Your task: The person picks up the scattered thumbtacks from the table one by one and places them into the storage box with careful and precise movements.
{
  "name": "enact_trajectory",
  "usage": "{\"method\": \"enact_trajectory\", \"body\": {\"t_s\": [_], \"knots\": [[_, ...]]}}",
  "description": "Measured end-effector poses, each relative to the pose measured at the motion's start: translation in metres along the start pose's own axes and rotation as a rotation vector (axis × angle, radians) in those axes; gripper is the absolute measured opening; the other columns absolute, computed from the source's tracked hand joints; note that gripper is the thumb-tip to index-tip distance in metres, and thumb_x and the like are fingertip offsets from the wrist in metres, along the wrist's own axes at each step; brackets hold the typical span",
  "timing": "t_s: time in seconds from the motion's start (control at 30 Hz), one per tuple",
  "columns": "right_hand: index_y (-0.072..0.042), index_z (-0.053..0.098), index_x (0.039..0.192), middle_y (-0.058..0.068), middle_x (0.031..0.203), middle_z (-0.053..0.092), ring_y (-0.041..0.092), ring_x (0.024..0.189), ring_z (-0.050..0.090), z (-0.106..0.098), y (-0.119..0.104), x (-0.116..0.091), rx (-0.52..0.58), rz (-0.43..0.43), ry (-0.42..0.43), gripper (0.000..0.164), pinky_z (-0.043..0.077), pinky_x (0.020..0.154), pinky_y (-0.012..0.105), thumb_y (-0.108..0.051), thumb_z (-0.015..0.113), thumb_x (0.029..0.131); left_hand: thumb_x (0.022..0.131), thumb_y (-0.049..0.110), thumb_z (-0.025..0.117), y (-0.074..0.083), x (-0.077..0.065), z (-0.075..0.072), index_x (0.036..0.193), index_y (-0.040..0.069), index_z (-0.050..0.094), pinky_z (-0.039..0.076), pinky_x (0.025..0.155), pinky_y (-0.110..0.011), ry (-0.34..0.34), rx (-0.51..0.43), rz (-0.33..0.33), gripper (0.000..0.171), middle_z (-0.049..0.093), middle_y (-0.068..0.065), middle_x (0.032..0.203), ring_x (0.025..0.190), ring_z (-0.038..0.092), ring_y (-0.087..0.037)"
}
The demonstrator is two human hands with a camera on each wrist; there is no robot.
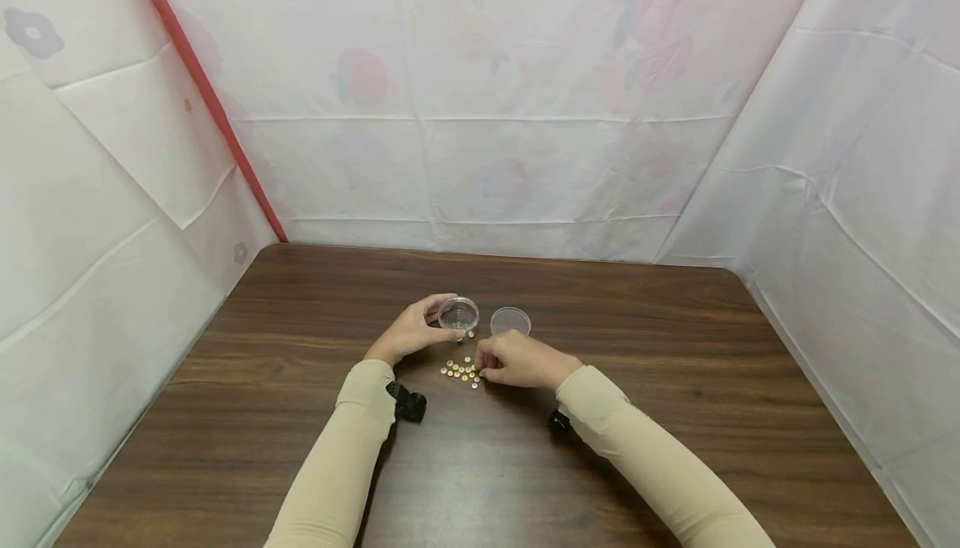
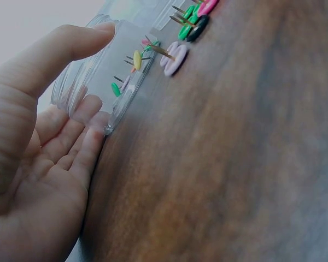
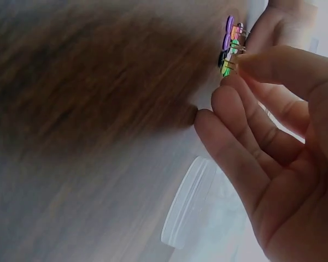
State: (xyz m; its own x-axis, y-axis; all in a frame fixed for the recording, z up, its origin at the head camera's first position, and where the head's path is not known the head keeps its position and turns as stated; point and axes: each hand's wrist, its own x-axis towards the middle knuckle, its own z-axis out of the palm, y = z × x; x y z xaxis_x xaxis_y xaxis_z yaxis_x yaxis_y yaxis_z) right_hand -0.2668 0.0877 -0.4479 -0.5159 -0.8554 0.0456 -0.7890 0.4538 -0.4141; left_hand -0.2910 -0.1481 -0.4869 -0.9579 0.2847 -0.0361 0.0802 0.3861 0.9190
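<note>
My left hand [image 1: 415, 331] holds a clear round plastic container [image 1: 459, 316], thumb on one side and fingers on the other. In the left wrist view, a few thumbtacks [image 2: 137, 60] with coloured heads show through its wall. A pale lilac thumbtack [image 2: 175, 59] lies just outside it, pin up. My right hand [image 1: 525, 359] reaches to a cluster of thumbtacks [image 1: 456, 374] on the table. Its thumb and forefinger close at the tips on a yellow-green thumbtack [image 3: 226, 66], seen partly hidden in the right wrist view. The other fingers curl loosely.
Behind my right hand lies a clear round lid [image 1: 511, 320], flat on the brown wood-grain table [image 1: 480, 465]. White patterned cloth [image 1: 480, 156] hangs along the table's back and both sides. Each wrist wears a small black camera [image 1: 409, 404].
</note>
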Motion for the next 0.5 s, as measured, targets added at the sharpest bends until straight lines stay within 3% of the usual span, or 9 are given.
{"method": "enact_trajectory", "body": {"t_s": [0.5], "knots": [[-0.015, 0.065, 0.086, -0.008, 0.074, 0.061, -0.001, 0.065, 0.052, -0.0001, -0.0040, -0.0007, -0.041, 0.037, -0.023, 0.003, 0.048, 0.058, 0.018, -0.014, 0.067, 0.084, 0.071, 0.042, 0.080, 0.0016, -0.0011, 0.0000, 0.135, 0.031, 0.045, 0.038, 0.103, -0.050, -0.003, 0.021, -0.007, 0.074, 0.048, 0.000, 0.134, 0.124, 0.041, -0.022]]}}
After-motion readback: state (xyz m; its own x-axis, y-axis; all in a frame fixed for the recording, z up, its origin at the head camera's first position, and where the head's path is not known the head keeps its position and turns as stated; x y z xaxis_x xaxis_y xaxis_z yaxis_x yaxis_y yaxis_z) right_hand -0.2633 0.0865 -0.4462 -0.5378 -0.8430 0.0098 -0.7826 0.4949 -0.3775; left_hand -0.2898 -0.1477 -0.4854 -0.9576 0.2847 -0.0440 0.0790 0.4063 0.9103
